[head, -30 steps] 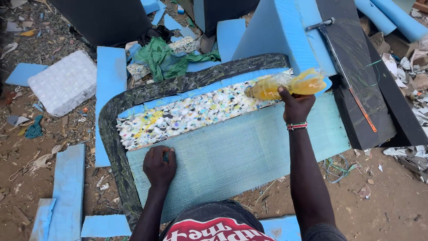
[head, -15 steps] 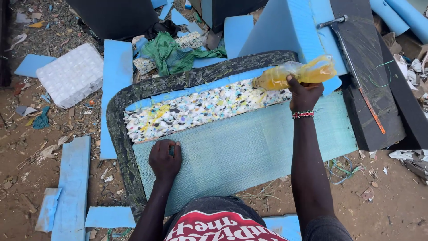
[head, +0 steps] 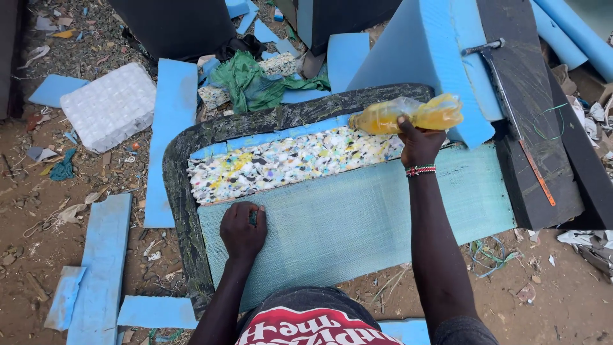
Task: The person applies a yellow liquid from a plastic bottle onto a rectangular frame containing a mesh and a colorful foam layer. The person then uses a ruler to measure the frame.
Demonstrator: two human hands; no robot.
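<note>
From the head camera, the right hand [head: 418,142] is wrapped tight around a clear plastic bottle [head: 408,115] of yellow liquid, held sideways over the far right end of the speckled chip foam [head: 287,163]. The bottle looks crumpled and thin-walled, so it likely gives under a squeeze and is light, best gripped around its middle as it is here; any wet film would make it slippery. The left hand [head: 242,231] is closed in a loose fist, with something small and green between the fingers, pressing on the green woven sheet [head: 357,223] near its left edge. That sheet looks thin and limp, lying flat over the near part of a dark curved frame [head: 185,160]. A large blue foam wedge [head: 434,57] stands just behind the bottle, with a dark board [head: 543,147] carrying a long straightedge on the right. Blue foam offcuts [head: 99,268], a green cloth [head: 249,83] and a white quilted block [head: 108,105] lie on the dirt ground.
</note>
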